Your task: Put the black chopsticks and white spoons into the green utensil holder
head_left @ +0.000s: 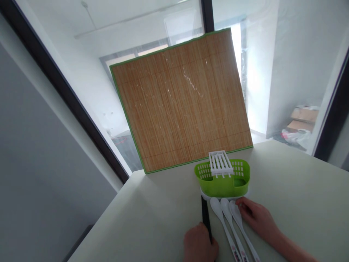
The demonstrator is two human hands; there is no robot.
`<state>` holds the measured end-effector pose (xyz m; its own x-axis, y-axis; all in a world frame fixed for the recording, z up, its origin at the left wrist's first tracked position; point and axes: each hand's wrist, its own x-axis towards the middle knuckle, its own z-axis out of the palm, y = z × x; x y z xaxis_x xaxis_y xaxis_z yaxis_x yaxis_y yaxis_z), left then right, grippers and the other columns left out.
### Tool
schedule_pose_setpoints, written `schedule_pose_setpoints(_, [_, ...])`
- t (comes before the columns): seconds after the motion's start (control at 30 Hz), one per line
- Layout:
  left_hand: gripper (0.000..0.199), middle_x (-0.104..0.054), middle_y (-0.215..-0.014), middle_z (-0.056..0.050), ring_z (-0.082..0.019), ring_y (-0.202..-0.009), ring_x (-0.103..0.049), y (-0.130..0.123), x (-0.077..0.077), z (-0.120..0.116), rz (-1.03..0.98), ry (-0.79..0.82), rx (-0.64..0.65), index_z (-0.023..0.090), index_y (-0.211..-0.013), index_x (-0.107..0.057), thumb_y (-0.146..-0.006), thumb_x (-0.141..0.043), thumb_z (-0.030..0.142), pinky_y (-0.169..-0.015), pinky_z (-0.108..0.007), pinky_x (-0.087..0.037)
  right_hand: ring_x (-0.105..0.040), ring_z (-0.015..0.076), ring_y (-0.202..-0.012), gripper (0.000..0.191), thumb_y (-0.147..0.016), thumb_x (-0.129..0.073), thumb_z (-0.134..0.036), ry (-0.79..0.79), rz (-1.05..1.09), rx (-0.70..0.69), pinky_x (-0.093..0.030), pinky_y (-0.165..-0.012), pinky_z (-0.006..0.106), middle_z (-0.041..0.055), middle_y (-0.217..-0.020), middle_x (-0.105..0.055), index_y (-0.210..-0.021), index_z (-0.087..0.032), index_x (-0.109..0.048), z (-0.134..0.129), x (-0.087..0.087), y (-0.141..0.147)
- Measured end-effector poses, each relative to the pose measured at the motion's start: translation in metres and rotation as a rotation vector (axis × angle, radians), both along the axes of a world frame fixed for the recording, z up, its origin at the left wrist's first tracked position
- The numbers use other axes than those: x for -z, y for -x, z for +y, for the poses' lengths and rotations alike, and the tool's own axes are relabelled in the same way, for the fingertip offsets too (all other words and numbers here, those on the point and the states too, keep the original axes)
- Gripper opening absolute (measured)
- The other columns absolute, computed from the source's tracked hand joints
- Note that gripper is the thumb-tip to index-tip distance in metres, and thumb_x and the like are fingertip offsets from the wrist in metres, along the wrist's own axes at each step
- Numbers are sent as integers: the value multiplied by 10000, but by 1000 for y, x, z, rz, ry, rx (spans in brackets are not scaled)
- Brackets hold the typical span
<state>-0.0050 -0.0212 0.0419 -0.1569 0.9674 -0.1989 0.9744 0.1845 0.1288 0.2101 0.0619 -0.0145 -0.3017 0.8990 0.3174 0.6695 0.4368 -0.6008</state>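
My left hand (200,243) is closed around a long, slim black utensil (206,214) lying on the table; its exact kind is unclear. Three long-handled white spoons (223,222) lie side by side to its right, bowls away from me, with small printed marks near the handle ends. At the bowl of the rightmost spoon (236,211), my right hand (255,215) has its fingers curled in a pinch on the edge. Just beyond the bowls stands a green plastic utensil basket (222,188) with a white base. A white slatted rack (220,163) with small hooks sits across its top.
Behind the basket, a brown bamboo mat (182,102) with green edging leans upright against the glass. The pale table (163,211) narrows toward the glass, its left edge running diagonally. Cardboard boxes (304,118) and plastic bags lie beyond the glass at right.
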Motion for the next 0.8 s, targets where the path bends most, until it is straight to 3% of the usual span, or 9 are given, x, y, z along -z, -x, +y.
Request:
schedule_pose_setpoints(0.33, [315,-687,-832,-201,-344,-840,-657,-5,20,0,-26,-147,-8,99,-883,-679,-799,-449,297,-733,-451,-479,-583,180,-617,212,-888,-399,-322,-27,12,-10,-399,-590,268,-2,-698,-638,-934,-233,-585,-1,-2,2])
schedule_pose_setpoints(0.57, [311,-681,-842,-225,-352,-862,-657,-18,14,6,5,-84,7,77,-864,-703,-794,-406,137,-731,-460,-488,-588,177,-612,220,-896,-390,-337,-28,8,-24,-404,-592,265,-9,-694,-639,-930,-235,-583,0,0,1])
schedule_pose_setpoints(0.8, [293,-697,-851,-188,-316,-856,-673,-3,17,8,3,-63,-49,111,-862,-699,-822,-409,116,-730,-412,-507,-588,169,-600,199,-872,-415,-318,-51,35,-16,-405,-580,256,-13,-690,-643,-910,-245,-597,-2,-3,1])
